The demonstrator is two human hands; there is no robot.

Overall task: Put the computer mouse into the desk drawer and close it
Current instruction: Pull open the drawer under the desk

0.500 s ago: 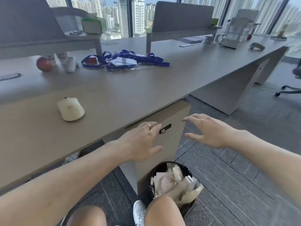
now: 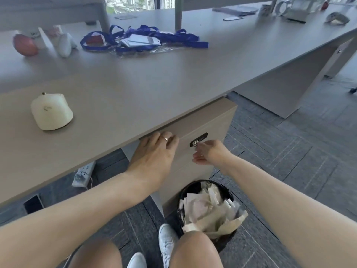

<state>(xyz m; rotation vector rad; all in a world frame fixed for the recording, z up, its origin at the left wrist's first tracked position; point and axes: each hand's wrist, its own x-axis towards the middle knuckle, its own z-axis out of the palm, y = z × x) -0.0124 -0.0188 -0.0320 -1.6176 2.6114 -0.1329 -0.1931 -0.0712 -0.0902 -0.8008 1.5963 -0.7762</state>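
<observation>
The cream computer mouse lies on the grey-brown desk at the left, away from both hands. Under the desk edge is the shut drawer unit, with a black lock plate. My left hand lies on the top edge of the drawer front, and its fingertips are hidden under the desk edge. My right hand pinches the small metal key in the lock with thumb and forefinger.
A black waste bin full of paper stands on the floor in front of the drawer unit, by my knees. Blue lanyards with badges, an apple and a white object lie further back. A power strip lies under the desk.
Both hands have moved forward from hovering in front of the drawer. The left now rests on its top edge and the right has closed on the key.
</observation>
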